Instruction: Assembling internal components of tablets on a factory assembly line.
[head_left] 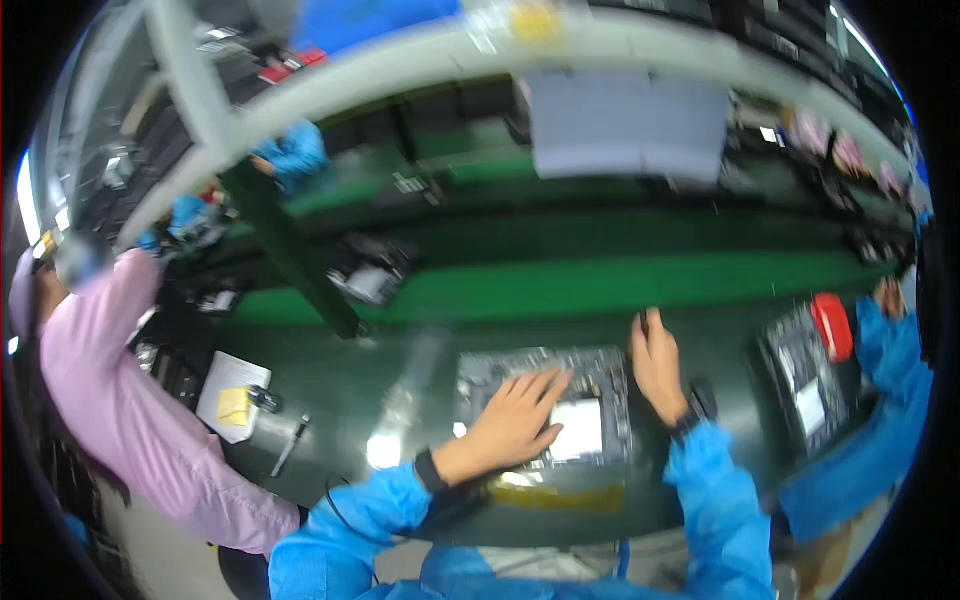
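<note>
In front of me on the dark green bench lies an opened flat device, like a laptop base (pixel 475 385), with its inner parts exposed and a white rectangle on its near right part. My left hand (pixel 512 418) rests on its middle with the fingers stretched out, palm down. Just past the device's right edge, my right hand (pixel 657 365) is closed, thumb and forefinger pointing away from me. A small dark thing shows at its fingertips, too blurred to name. Both wrists wear dark bands over blue sleeves.
Left of the device are a pen (pixel 291 446) and a white sheet with a yellow pad (pixel 233 407). A similar opened device (pixel 806 385) lies at right beside a red object (pixel 832 327) and a co-worker's blue sleeve. A person in pink stands left. A green post (pixel 290 250) rises ahead.
</note>
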